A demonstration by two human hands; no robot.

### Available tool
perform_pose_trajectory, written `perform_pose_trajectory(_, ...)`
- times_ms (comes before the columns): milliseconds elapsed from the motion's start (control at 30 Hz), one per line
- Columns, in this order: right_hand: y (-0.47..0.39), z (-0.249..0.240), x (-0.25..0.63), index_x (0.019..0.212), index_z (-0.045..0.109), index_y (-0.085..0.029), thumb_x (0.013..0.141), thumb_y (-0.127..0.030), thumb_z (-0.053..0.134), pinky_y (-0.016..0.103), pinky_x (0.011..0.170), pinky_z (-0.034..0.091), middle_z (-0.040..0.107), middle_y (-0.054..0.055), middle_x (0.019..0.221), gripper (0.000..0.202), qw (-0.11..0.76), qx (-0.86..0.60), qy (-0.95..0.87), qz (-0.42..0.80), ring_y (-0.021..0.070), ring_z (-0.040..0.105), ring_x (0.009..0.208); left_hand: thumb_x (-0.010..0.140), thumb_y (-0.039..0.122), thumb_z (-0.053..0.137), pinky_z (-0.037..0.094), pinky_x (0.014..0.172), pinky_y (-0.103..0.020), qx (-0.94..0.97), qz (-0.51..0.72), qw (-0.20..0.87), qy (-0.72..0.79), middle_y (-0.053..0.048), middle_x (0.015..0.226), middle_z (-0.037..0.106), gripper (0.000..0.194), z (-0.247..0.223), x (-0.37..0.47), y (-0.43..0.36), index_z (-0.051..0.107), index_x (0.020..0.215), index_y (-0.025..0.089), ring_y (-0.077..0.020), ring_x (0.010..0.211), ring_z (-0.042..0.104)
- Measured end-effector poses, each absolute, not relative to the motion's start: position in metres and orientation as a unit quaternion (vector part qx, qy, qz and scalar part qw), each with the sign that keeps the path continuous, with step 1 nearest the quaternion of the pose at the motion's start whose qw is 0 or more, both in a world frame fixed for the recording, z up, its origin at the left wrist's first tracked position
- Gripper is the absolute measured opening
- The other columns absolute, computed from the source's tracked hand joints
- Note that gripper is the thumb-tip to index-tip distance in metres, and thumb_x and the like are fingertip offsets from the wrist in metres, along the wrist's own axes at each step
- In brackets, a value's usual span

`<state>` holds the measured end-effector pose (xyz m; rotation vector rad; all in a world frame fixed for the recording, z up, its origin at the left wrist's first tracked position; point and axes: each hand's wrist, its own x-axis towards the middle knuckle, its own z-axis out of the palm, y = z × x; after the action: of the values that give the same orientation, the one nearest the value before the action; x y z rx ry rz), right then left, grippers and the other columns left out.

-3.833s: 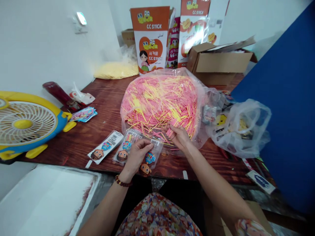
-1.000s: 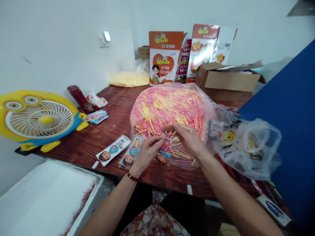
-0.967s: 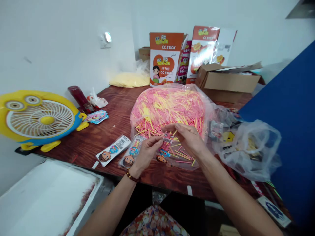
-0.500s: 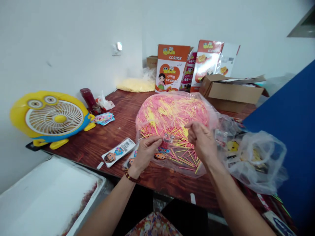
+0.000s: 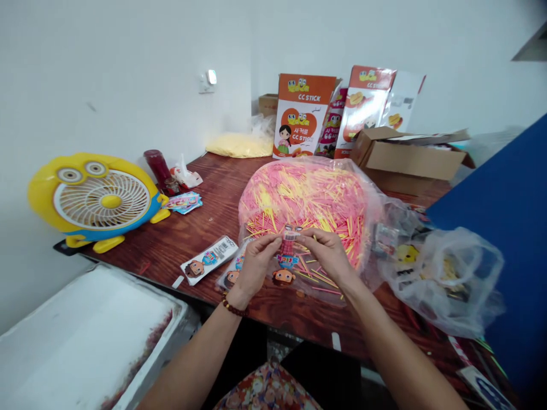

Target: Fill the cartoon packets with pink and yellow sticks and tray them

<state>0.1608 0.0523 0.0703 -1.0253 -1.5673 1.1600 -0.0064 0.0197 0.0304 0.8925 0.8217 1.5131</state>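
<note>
A small clear plastic packet (image 5: 288, 261) with a barcode, a cartoon figure and pink sticks inside hangs upright over the table. My left hand (image 5: 258, 263) pinches its upper left edge between thumb and fingers. On the other side, the thumb and fingers of my right hand (image 5: 327, 254) are closed at its upper right edge; a tiny yellow tip shows by these fingers. Just behind both hands lies a large clear bag (image 5: 299, 185) full of pink and yellow sticks, some spilling out at the front. Flat printed packets (image 5: 209, 259) lie left of my left hand.
A yellow fan (image 5: 100, 202) stands at the left, near a dark red bottle (image 5: 157, 169) and tissues (image 5: 187, 172). Printed cartons (image 5: 302, 117) and an open cardboard box (image 5: 412, 165) are at the back. A translucent plastic bag (image 5: 448, 279) sits right, beside a blue panel (image 5: 508, 228).
My right hand has moved left and down from above the sticks to the packet's edge. The left hand still holds the packet. The view has shifted slightly.
</note>
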Motion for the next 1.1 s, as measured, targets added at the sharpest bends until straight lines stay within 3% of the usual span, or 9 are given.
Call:
perform_pose_trajectory(100,0.054,0.064,0.159,0.071,0.068,-0.019,0.076,-0.048,0.071,0.023,0.048,0.031,0.044,-0.005,0.053,0.029,0.458,-0.432,-0.608,0.484,0.0093,0.036,0.051,0.072,0.031,0.083,0.050,0.076,-0.025,0.380,0.579,0.624,0.362,-0.001,0.086,0.071,0.025,0.029,-0.010,0.017,0.076,0.091,0.017,-0.0119,0.077,0.063)
perform_pose_trajectory(233,0.053,0.052,0.157,0.071,0.066,-0.020,0.073,-0.049,0.073,0.023,0.045,0.026,0.039,-0.007,0.051,0.031,0.465,-0.438,-0.573,0.514,0.0084,0.031,0.048,0.072,0.028,0.082,0.043,0.062,-0.020,0.418,0.544,0.608,0.401,0.003,0.073,0.061,0.021,0.022,-0.013,0.016,0.068,0.079,0.015,-0.0077,0.064,0.054)
perform_pose_trajectory(433,0.056,0.036,0.155,0.078,0.067,-0.021,0.066,-0.046,0.081,0.024,0.057,0.038,0.056,-0.005,0.065,0.030,0.433,-0.382,-0.568,0.586,0.0109,0.048,0.058,0.079,0.030,0.074,0.043,0.067,-0.023,0.480,0.541,0.553,0.413,0.001,0.075,0.063,0.016,0.018,-0.013,0.017,0.069,0.078,0.015,-0.0110,0.069,0.055)
perform_pose_trajectory(733,0.048,0.028,0.147,0.059,0.060,-0.020,0.068,-0.043,0.075,0.025,0.057,0.035,0.048,-0.005,0.056,0.030,0.445,-0.428,-0.576,0.536,0.0105,0.040,0.056,0.074,0.035,0.078,0.044,0.063,-0.024,0.449,0.550,0.541,0.451,-0.001,0.070,0.067,0.021,0.008,-0.004,0.014,0.073,0.075,0.014,-0.0120,0.065,0.057)
perform_pose_trajectory(867,0.053,0.020,0.148,0.069,0.065,-0.019,0.068,-0.046,0.073,0.024,0.057,0.036,0.056,-0.004,0.062,0.028,0.437,-0.430,-0.576,0.541,0.0110,0.045,0.059,0.071,0.035,0.080,0.046,0.065,-0.025,0.451,0.555,0.524,0.463,-0.001,0.072,0.069,0.022,0.010,-0.027,0.014,0.074,0.077,0.014,-0.0126,0.065,0.059)
perform_pose_trajectory(967,0.062,0.008,0.162,0.077,0.065,-0.019,0.074,-0.044,0.066,0.023,0.051,0.031,0.048,-0.007,0.054,0.025,0.420,-0.469,-0.583,0.514,0.0101,0.039,0.051,0.069,0.036,0.081,0.047,0.069,-0.025,0.449,0.566,0.468,0.509,-0.001,0.077,0.071,0.026,0.013,-0.066,0.014,0.075,0.083,0.015,-0.0132,0.069,0.060)
perform_pose_trajectory(1100,0.069,-0.011,0.186,0.084,0.065,-0.018,0.077,-0.044,0.060,0.023,0.046,0.027,0.043,-0.009,0.051,0.028,0.378,-0.481,-0.577,0.542,0.0099,0.037,0.045,0.064,0.041,0.080,0.039,0.057,-0.023,0.456,0.508,0.428,0.592,0.002,0.062,0.061,0.029,0.002,-0.110,0.019,0.067,0.067,0.014,-0.0112,0.058,0.050)
